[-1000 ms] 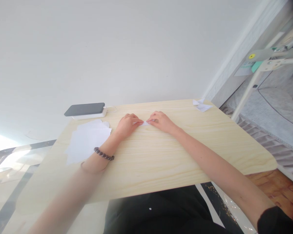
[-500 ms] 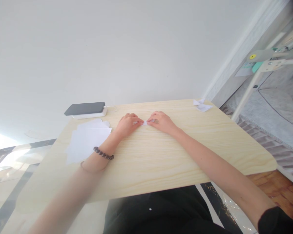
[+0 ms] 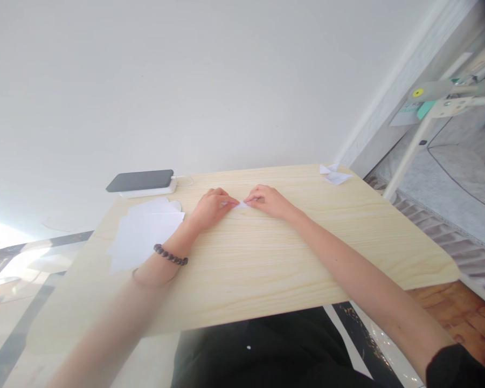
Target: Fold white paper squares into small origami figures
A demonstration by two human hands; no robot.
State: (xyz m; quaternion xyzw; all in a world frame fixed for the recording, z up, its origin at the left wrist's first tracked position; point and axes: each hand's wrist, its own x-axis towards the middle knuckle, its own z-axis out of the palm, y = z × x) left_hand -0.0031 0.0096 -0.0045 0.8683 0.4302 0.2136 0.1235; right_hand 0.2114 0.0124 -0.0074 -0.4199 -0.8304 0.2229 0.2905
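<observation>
A small folded white paper piece (image 3: pixel 240 205) lies on the light wooden table (image 3: pixel 267 253), near its far edge. My left hand (image 3: pixel 211 207), with a dark bead bracelet on the wrist, has its fingers curled and pinches the paper's left end. My right hand (image 3: pixel 269 200) is curled too and pinches the right end. Both hands rest on the tabletop, their fingertips almost meeting over the paper.
A stack of white paper sheets (image 3: pixel 143 233) lies at the table's left. A dark phone on a white power bank (image 3: pixel 143 183) sits at the far left corner. Folded paper pieces (image 3: pixel 334 174) lie at the far right corner. A white stand (image 3: pixel 412 151) rises on the right.
The hands have barely moved; the right hand's fingertips shifted slightly on the paper's right end.
</observation>
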